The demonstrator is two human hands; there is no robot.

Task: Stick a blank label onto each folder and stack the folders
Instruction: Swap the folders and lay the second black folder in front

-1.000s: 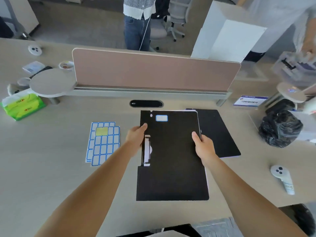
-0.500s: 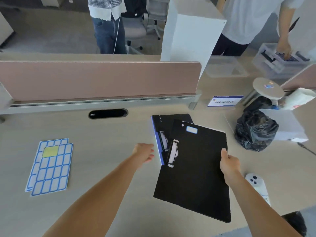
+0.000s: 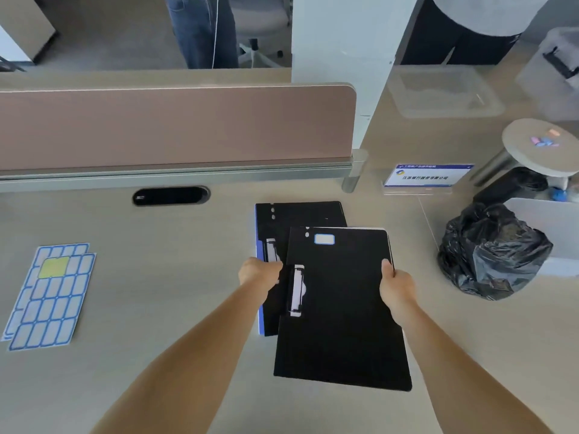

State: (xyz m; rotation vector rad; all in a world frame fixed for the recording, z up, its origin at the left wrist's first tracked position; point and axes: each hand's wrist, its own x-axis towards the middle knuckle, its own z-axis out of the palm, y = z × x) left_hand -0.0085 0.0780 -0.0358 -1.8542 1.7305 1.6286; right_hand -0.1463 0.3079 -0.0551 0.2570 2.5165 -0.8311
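Black top folder [image 3: 341, 308], blank label [image 3: 324, 239] stuck near its upper edge, lies skewed over the second folder [image 3: 300, 214] on the desk [image 3: 156, 277]; the second folder pokes out toward 11 o'clock. Right hand [image 3: 396, 285] clasps the top folder's right edge, thumb on the cover. Left hand [image 3: 258, 272] curls round its left edge beside the white clip, fingertips hidden. Label sheets [image 3: 50, 296] at 9 o'clock, well apart. Black bag [image 3: 492, 252] at 2 o'clock.

2 blk folders [image 3: 344, 308], 2 label sheets [image 3: 50, 296], 1 bin bag [image 3: 492, 252].
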